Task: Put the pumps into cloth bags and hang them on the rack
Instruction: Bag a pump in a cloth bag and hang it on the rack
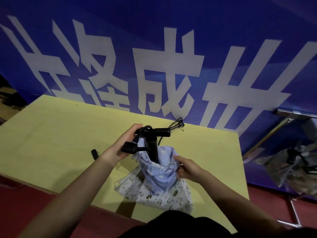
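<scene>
One black pump is gripped at its top by the left hand, barrel down in a blue cloth bag; bag rim pinched by right hand, over yellow counter.

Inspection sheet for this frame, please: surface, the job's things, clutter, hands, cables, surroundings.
Surface: yellow table, against a blue banner.
Job's things: black pump standing barrel-down in the blue cloth bag; a white printed bag lies under it; a second pump lies at the table's far edge.
Clutter: small black piece on the table, left of the bags.
Hands: left hand holds the pump's top, hose included; right hand grips the blue bag's mouth.
Cables: nothing seen beyond the pump hose.
Surroundings: metal rack at right, a filled bag hanging from it; red floor.
</scene>
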A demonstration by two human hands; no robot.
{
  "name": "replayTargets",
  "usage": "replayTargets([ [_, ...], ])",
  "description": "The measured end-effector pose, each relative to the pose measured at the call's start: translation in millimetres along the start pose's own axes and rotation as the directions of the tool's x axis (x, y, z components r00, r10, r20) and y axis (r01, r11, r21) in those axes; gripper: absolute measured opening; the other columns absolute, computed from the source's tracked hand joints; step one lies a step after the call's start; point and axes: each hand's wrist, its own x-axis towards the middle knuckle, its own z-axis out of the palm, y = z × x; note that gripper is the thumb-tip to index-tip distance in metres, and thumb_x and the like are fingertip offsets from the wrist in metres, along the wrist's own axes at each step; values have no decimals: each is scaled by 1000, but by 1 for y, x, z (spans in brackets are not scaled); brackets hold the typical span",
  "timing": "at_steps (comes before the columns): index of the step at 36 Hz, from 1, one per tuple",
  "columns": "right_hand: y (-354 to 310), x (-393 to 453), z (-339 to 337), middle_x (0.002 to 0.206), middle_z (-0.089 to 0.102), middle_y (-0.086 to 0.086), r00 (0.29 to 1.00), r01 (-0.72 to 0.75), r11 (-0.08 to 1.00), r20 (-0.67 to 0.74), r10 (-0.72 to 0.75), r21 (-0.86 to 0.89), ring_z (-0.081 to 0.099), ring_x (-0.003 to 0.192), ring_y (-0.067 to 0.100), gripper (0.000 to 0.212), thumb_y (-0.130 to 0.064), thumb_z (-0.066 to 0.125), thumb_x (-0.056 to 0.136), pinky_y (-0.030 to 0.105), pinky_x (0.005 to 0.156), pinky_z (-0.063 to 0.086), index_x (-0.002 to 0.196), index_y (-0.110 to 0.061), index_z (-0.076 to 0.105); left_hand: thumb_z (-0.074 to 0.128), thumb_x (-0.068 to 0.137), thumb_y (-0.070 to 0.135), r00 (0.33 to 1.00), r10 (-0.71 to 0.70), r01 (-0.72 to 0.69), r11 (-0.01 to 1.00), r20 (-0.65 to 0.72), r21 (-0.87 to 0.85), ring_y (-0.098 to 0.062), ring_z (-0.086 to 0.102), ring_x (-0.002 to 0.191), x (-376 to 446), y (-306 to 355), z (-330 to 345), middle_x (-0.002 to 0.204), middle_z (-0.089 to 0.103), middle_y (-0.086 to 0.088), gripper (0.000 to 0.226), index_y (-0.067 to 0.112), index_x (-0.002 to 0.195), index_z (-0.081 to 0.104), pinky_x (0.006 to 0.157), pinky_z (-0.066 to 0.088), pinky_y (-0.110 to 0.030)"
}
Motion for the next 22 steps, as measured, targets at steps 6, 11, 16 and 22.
replayTargets([
  [6, -14, 2, 6, 58, 42, 3, 993, 118, 980, -43, -113, 159, 39, 50, 16, 31, -18, 57, 94, 30, 56, 35, 67, -14, 42, 43, 101, 30, 1000, 10, -10, 1000, 19, 9, -8, 67, 64, 1, 5, 0, 76, 66, -1, 29, 17, 84, 62, 65, 48, -23],
  [11, -45, -15, 10, 70, 48, 8, 946, 275, 961, -187, -264, 35, 48, 65, 21, 19, -14, 63, 89, 31, 59, 39, 78, -11, 49, 48, 98, 39, 997, 26, -19, 995, -73, 99, -17, 69, 70, 2, 10, -6, 76, 71, -2, 30, 17, 92, 68, 58, 50, -22],
  [16, -78, -28, 11, 89, 62, 16, 968, 220, 973, -139, -207, 78, 59, 81, 29, 23, -15, 67, 87, 38, 68, 49, 105, -1, 65, 55, 94, 40, 988, 72, -56, 991, -134, 118, -27, 67, 87, -1, 20, -12, 93, 71, -8, 29, 19, 93, 76, 78, 48, -36],
  [22, -99, -35, 18, 80, 53, 18, 892, 354, 933, -278, -356, -61, 51, 73, 24, 57, -35, 71, 72, 36, 62, 37, 101, 12, 58, 61, 93, 35, 966, 188, -124, 939, -176, 322, -20, 67, 89, -3, 31, 0, 94, 73, -4, 25, 14, 90, 75, 73, 52, -25],
])
